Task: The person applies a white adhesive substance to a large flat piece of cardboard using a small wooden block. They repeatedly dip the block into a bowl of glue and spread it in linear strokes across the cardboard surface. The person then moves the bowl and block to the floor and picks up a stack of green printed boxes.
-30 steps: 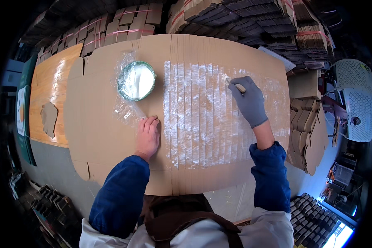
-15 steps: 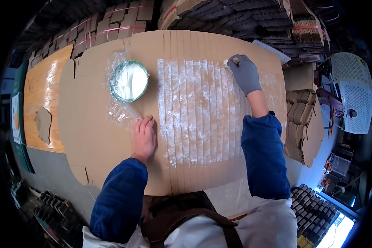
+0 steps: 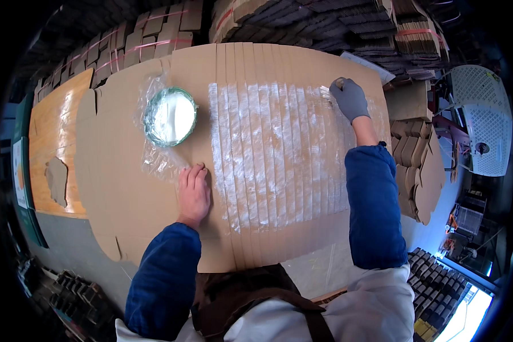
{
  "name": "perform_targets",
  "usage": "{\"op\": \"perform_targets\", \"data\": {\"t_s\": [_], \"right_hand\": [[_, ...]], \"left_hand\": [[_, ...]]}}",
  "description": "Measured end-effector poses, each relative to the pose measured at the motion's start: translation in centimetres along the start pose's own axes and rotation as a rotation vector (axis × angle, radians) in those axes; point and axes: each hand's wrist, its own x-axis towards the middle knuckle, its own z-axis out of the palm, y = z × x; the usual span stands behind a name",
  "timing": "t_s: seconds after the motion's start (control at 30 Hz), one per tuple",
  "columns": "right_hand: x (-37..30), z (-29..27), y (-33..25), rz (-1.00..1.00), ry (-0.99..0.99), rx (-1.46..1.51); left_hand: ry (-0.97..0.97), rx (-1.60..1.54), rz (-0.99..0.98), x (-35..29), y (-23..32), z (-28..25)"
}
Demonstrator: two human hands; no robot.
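Observation:
My right hand (image 3: 350, 100), in a grey glove, is closed around a brush (image 3: 326, 91). Most of the brush is hidden by the glove; its rounded handle end and pale bristles show. The bristles touch the far right part of a row of overlapping cardboard sheets (image 3: 279, 239), over a wide patch of wet white glue (image 3: 256, 148). Bare, my left hand (image 3: 194, 194) lies flat on the cardboard left of the strips, fingers extended and a little apart. Just beyond its fingertips stands a round green-rimmed tub (image 3: 148, 122) of white liquid on crumpled clear plastic (image 3: 159, 165).
A wooden board (image 3: 45, 131) with a torn cardboard scrap (image 3: 57, 181) lies at the left. Strapped cardboard bundles (image 3: 171, 23) rise along the far side. To the right are stacked cut cardboard pieces (image 3: 413, 165) and a white perforated plastic chair (image 3: 479, 114).
My right hand has moved the brush right across the strips, and wet glue now reaches farther that way. My left hand stays in place on the cardboard. The whole view has shifted slightly.

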Motion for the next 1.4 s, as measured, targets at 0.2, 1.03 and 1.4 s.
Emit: {"op": "perform_targets", "data": {"t_s": [0.2,1.03,1.4], "right_hand": [[-1.1,0.9,-1.3,-0.065,0.057,-0.005],[-1.9,1.7,-6.6,-0.168,0.08,0.016],[-3.7,5.2,-13.5,-0.295,-0.029,0.22]], "left_hand": [[-0.008,-0.001,-0.016,-0.7,-0.4,0.3],[0.049,0.036,0.008,0.1,0.1,0.0],[0.021,0.029,-0.028,-0.8,-0.1,-0.5]]}}
